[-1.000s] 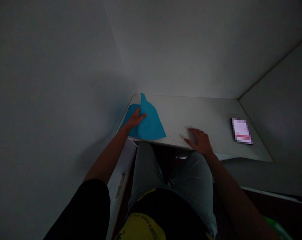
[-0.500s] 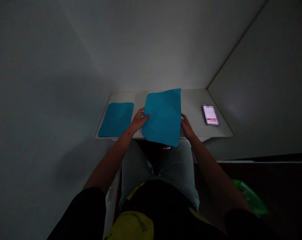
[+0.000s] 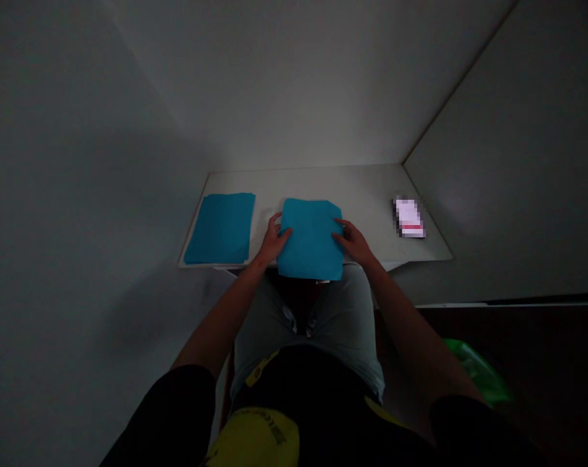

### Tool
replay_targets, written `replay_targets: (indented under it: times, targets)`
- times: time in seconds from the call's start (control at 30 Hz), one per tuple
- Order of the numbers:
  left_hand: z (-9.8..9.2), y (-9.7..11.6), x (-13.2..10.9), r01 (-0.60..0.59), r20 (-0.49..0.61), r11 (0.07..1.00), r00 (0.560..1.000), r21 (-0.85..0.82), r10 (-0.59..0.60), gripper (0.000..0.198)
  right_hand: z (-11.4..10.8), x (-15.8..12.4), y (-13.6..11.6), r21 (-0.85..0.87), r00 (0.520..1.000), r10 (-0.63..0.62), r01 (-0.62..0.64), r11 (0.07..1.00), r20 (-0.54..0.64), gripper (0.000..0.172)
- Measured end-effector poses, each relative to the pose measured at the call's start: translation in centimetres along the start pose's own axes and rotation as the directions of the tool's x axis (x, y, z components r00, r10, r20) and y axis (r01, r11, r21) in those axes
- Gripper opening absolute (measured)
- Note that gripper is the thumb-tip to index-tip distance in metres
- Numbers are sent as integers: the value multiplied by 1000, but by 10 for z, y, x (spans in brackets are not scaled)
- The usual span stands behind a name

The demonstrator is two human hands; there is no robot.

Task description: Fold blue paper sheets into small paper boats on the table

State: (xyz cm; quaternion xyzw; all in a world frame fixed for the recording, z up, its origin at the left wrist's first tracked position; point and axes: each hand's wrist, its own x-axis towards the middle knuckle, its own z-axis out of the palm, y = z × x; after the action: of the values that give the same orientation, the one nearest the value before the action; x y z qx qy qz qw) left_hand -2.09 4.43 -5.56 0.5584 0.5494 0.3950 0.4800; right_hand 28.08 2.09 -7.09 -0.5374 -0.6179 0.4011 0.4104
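On the bench, a rectangular paper stack lies left, a square paper sheet lies centre between the left hand and right hand, and a small flat rectangular object lies right.

- The blue paper sheet now lies flat on the white table, it is not lifted like before.
- The left hand and right hand now touch its two side edges.

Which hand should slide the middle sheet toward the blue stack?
Probably the left hand: it touches the blue sheet on the side facing the blue stack; the right hand is opposite.
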Motion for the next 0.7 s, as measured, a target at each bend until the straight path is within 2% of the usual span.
replay_targets:
  times: [0.07,0.17,0.23,0.3,0.37,0.5,0.6,0.7]
  targets:
    - [-3,2,-2,-3,-4,999,1000,32,3,60,-1,-2,1,-22,1000,-4,4,1000,1,70]
    - [-9,4,-6,-15,17,996,1000,86,13,43,-7,-7,0,-45,998,4,-2,999,58,74]
    - [-13,4,-10,-25,74,995,997,99,18,50,-13,-10,-3,-132,996,-3,15,991,91,70]
    - [-18,4,-16,-47,131,991,991,122,30,59,-18,-11,-8,-239,995,-32,53,969,91,57]
    - [-21,8,-22,-94,148,977,987,193,65,53,-24,-10,-16,-317,994,-94,109,942,64,46]
    - [-27,27,-27,-210,83,921,978,328,193,25,-35,-4,-44,-362,971,-240,218,906,-16,43]
    - [-32,50,-19,-271,0,913,959,304,284,30,-41,3,-65,-333,955,-285,244,911,-80,43]
    - [-36,69,-1,-247,-25,934,965,257,262,39,-40,15,-74,-175,978,-196,181,968,-76,49]
